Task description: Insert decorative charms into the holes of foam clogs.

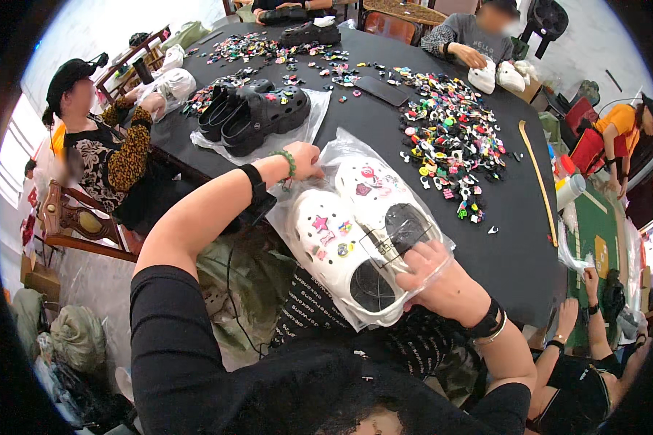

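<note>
Two white clogs [352, 235] sit inside a clear plastic bag [326, 156] at the centre of the frame, and both of my hands are on that bag. Starting at the left, I see a person in a black cap [69, 72] seated at the upper left, beside the edge of the black table [515, 239]. A little to the right, a pair of black clogs [257, 112] lies on another clear bag on the table. Just below them my left hand [306, 161] closes around the upper edge of the plastic bag, fingers curled in a pinch on the film, with a green bead bracelet [289, 163] and a black wristband at the wrist. The white clogs lie side by side, toes toward the upper left, small coloured charms fixed on their fronts. At the lower right of the pair my right hand [439, 279] is partly curled, fingers bent over the heel end of the nearer clog, pressing through the plastic; I cannot tell whether the thumb grips underneath. Farther right, a wide scatter of small coloured charms [450, 138] covers the table, with a long pale shoehorn [537, 174] beyond it. At the upper right another person holds white clogs [497, 76].
</note>
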A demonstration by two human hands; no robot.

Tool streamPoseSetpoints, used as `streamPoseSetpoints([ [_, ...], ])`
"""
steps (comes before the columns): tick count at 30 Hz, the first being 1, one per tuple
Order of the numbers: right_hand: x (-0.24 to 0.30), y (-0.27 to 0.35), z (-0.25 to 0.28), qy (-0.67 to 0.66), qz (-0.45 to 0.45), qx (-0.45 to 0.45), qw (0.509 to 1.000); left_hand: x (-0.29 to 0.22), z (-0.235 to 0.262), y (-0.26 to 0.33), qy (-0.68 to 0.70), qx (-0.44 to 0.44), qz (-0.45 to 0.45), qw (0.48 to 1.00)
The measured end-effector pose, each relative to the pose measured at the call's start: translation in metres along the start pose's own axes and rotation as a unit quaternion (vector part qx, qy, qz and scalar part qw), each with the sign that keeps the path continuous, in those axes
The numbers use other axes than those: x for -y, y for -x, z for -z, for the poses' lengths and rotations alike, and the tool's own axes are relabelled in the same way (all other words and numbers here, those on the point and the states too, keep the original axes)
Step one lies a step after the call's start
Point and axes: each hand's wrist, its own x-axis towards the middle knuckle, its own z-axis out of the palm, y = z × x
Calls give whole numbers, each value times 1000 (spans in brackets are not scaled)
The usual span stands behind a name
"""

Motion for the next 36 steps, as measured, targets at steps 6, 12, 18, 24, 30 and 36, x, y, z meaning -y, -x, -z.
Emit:
streamPoseSetpoints([
  [6,2,28,13,-27,23,3,999,-14,0,-13,-11,-72,69,995],
  [12,9,81,49,-62,-3,75,995,7,-4,-29,-35,-140,93,985],
  [18,7,141,97,-226,-99,71,966,-7,-4,-39,-25,-116,109,987],
  [24,7,190,144,-363,-175,-49,914,-7,-7,-54,2,-169,100,980],
  [30,17,164,152,-182,-448,-197,853,-6,-17,-43,89,-189,74,975],
  [36,37,50,133,13,-320,-188,929,3,-23,-35,107,-208,48,971],
])
